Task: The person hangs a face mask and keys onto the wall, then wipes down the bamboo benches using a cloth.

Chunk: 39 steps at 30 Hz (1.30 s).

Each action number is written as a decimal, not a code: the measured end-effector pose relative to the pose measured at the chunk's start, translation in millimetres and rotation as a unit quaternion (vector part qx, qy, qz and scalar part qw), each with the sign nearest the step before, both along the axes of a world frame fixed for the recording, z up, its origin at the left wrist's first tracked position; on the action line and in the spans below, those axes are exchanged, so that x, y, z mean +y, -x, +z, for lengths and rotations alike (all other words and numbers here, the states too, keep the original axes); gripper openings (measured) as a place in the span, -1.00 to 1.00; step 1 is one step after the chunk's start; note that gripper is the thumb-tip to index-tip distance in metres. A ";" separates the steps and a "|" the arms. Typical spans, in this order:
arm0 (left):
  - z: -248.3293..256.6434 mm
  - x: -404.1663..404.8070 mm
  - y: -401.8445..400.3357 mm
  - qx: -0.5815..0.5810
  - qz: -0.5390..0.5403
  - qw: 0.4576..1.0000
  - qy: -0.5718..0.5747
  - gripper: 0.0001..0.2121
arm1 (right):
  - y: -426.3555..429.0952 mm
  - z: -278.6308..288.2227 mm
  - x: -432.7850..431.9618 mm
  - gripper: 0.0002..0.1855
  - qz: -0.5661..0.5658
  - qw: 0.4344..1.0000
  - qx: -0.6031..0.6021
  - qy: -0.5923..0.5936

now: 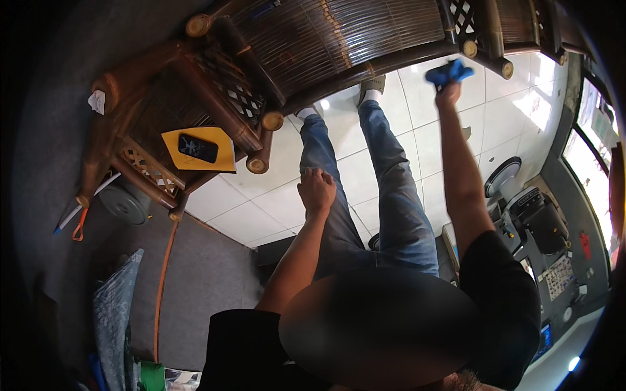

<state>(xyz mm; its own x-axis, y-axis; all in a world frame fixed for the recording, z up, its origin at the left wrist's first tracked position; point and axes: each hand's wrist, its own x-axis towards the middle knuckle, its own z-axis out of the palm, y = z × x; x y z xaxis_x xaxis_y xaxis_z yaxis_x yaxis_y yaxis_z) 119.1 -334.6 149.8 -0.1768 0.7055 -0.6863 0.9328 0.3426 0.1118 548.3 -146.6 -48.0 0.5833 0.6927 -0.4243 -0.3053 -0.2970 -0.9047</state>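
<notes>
My right hand (448, 94) reaches forward, gripping a bunched blue cloth (450, 72), slightly blurred. It is close to the front rail (411, 57) of a dark bamboo bench; whether the cloth touches the rail I cannot tell. My left hand (318, 191) is by my left knee, over the blue jeans (320, 141), with its fingers curled in and no object showing. Its palm side is hidden. The slatted bench seat (313, 39) spans the top of the view, with a small dark blue item (264, 10) on it.
At left, a bamboo seat's armrest section bears a yellow envelope (222, 156) with a black phone (198, 148) on it. A grey bin (128, 203) stands below. White floor tiles (264, 205) lie underfoot. A barber-style chair (533, 220) is at right. Fabric (115, 303) hangs lower left.
</notes>
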 end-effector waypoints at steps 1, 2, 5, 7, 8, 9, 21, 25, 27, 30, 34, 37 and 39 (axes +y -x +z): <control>5.5 -6.6 14.6 0.018 -0.003 1.000 0.006 -0.85 | 7.9 -4.4 11.1 -0.32 0.084 0.996 0.008 0.011; -1.1 4.8 -8.8 -0.018 0.004 1.000 -0.013 -0.85 | -57.2 -4.0 44.7 -0.37 0.188 0.981 0.010 -0.045; 1.9 4.9 -1.4 -0.004 -0.010 1.000 0.008 -0.85 | 16.4 -44.8 58.9 -0.59 -0.009 0.979 -0.158 0.126; -6.6 19.2 -30.2 -0.043 -0.005 0.999 -0.015 -0.86 | 15.4 -68.2 33.9 -0.62 -0.023 0.983 -0.177 0.035; -4.7 15.8 -21.4 -0.034 -0.003 0.999 -0.012 -0.86 | 74.8 -69.2 17.3 -0.60 -0.025 0.996 -0.073 0.042; -2.0 12.8 -13.7 -0.021 -0.007 1.000 -0.006 -0.86 | 133.4 -65.3 1.0 -0.58 -0.035 0.998 0.028 0.054; 0.9 11.2 -12.7 0.006 -0.016 1.000 0.013 -0.85 | 319.1 67.7 -71.2 -0.84 0.286 0.828 0.299 0.379; -0.9 4.1 -12.1 0.005 -0.015 1.000 -0.002 -0.85 | 169.8 74.6 -12.8 -0.67 0.208 0.940 0.128 0.240; 2.9 -5.4 -2.2 0.022 -0.014 1.000 -0.001 -0.85 | 127.5 100.8 45.2 -0.59 0.211 0.961 -0.081 0.162; 5.5 -6.8 -1.2 -0.002 0.016 1.000 -0.010 -0.86 | 56.2 110.9 113.4 -0.52 0.280 0.808 -0.484 0.184; -6.4 9.3 -36.3 -0.049 0.035 0.998 -0.001 -0.85 | 27.2 38.0 111.1 -0.51 0.277 0.649 -0.698 0.119; -1.1 -1.2 -23.5 -0.027 0.036 0.999 0.007 -0.85 | 172.5 27.2 67.5 -0.40 0.268 0.685 -0.653 0.178; 0.5 -10.5 -9.6 -0.007 0.043 0.999 0.010 -0.86 | 276.1 49.6 41.1 -0.44 0.282 0.751 -0.558 0.212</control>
